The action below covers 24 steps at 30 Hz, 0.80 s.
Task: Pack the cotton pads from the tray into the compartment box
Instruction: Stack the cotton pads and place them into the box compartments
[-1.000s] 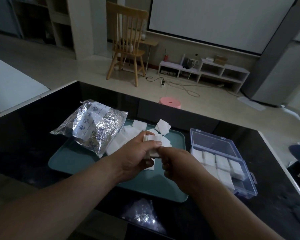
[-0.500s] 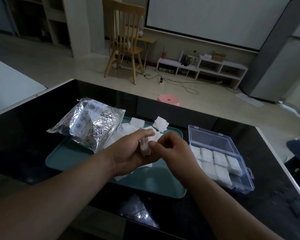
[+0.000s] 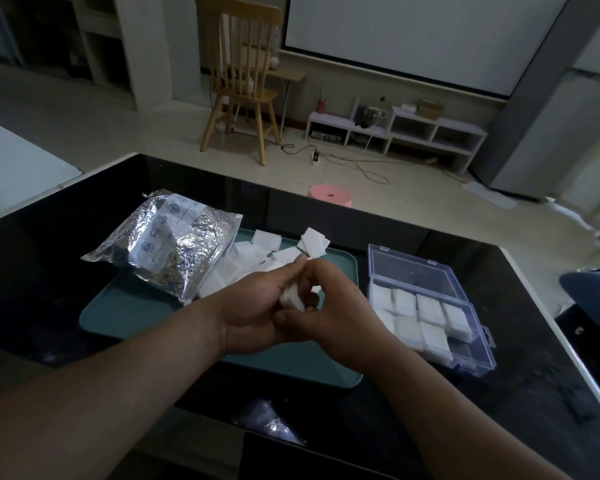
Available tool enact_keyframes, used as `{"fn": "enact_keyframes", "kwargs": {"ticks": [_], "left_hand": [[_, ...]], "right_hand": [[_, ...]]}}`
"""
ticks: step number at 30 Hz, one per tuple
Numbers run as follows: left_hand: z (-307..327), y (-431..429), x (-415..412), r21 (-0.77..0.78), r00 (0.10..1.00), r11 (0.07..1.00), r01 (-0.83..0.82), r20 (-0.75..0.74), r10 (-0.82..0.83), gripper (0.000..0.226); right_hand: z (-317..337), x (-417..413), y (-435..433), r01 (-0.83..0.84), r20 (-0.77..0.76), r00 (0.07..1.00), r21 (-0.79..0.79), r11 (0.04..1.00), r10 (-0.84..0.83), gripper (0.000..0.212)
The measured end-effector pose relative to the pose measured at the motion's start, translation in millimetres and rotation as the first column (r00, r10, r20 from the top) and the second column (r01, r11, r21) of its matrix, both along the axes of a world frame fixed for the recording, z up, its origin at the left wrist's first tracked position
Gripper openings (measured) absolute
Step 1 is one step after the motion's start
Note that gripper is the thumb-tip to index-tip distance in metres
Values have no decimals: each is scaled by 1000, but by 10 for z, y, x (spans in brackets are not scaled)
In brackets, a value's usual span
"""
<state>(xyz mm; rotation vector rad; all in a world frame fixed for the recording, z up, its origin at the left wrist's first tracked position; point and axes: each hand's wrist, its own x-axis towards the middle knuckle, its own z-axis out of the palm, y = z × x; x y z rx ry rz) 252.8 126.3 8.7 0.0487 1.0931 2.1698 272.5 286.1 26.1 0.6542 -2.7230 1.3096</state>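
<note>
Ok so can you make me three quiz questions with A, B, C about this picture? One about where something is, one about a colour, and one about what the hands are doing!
1. Where is the silver bag?
A. On the chair
B. Across the tray's left end
C. On the floor

2. What colour is the tray?
A. Red
B. Yellow
C. Teal

3. What are the left hand and right hand doing?
A. Holding a small stack of cotton pads together
B. Lying flat on the table
C. Closing a lid

Answers: 1 B, the bag lies over the tray's left side. 2 C, its bare surface is blue-green. 3 A, the fingers of both hands curl around the white stack above the tray.
</note>
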Motion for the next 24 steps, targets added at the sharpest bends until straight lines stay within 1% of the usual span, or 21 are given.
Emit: {"fn": "enact_keyframes", "kwargs": {"ticks": [4, 8, 12, 15, 17, 20, 22, 24], "left_hand": [[-30, 49, -38, 49, 1000, 999, 8, 11, -9, 47], [-13, 236, -19, 39, 999, 999, 35, 28, -36, 45], [31, 401, 6, 67, 998, 996, 51, 44, -54, 48], [107, 605, 43, 50, 995, 997, 64, 77, -68, 57], [130, 738, 58, 62, 992, 996, 61, 102, -67, 61], [188, 1002, 62, 129, 987, 989, 73, 136, -91, 47], [187, 1131, 63, 110, 991, 994, 20, 126, -34, 47], [195, 1308, 77, 73, 993, 996, -57, 108, 49, 44]], "right_hand": [[39, 6, 40, 5, 10, 1000, -33, 999, -5, 43], [48, 40, 182, 67, 22, 998, 1, 998, -67, 47], [51, 65, 345, 73, 43, 996, -1, 997, -73, 47], [101, 104, 534, 96, 37, 994, 92, 991, -100, 49], [139, 145, 674, 115, 34, 992, 115, 987, -120, 46], [157, 210, 925, 199, 30, 979, 35, 979, -200, 41], [130, 224, 1032, 257, 53, 965, -26, 966, -255, 34], [104, 250, 1202, 327, 59, 944, -47, 944, -324, 32]]}}
